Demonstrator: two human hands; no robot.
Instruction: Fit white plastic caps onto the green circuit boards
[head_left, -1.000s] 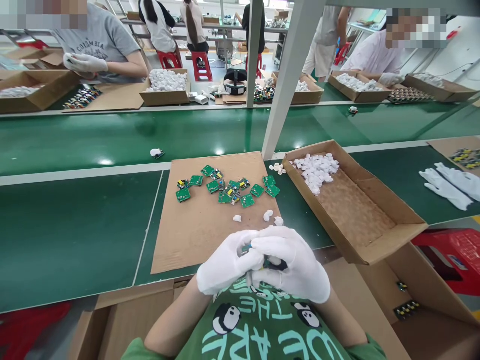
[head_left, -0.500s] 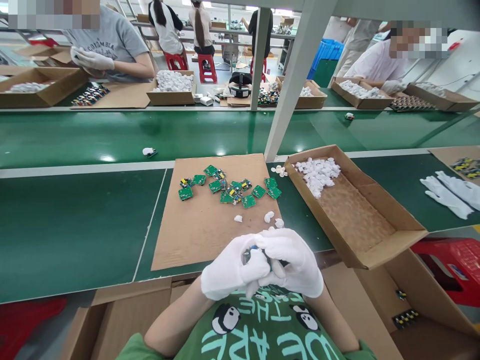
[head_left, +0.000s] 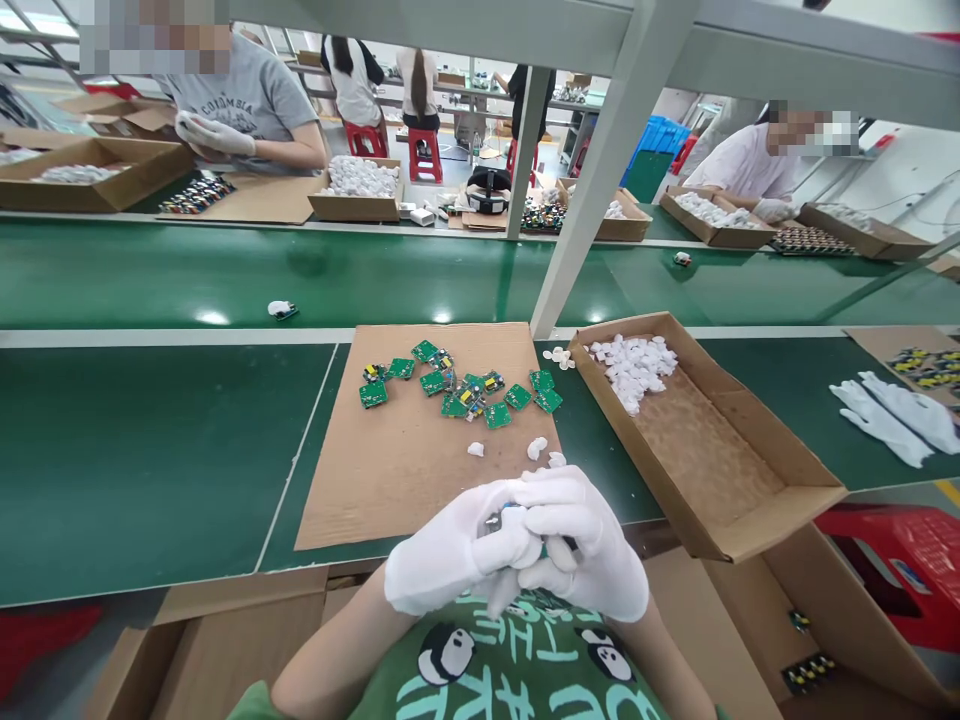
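Leftward along the green belt [head_left: 390, 270], the small white-topped part [head_left: 282, 309] has moved since the earlier frame, and your fingers have wrapped further around what you hold, covering more of it. That small dark piece [head_left: 493, 521] is between your two hands at the lower centre of the frame, mostly hidden, with a bluish glint showing. Your left hand [head_left: 457, 550], in a white glove, pinches it between thumb and fingers; your right hand [head_left: 589, 545], also gloved, curls its fingers around the other side, the exact contact hidden. Just beyond your fingertips, a few white plastic bits [head_left: 476, 449] lie near the front of the cardboard sheet [head_left: 360, 480], with green circuit boards [head_left: 497, 416] scattered farther up it. Right of centre, a cardboard tray [head_left: 735, 480] sits tilted in the picture, white pieces [head_left: 634, 365] heaped in its far end. Spare white gloves [head_left: 892, 415] rest at the right edge, and a co-worker in a grey shirt [head_left: 259, 100] sits at the upper left.
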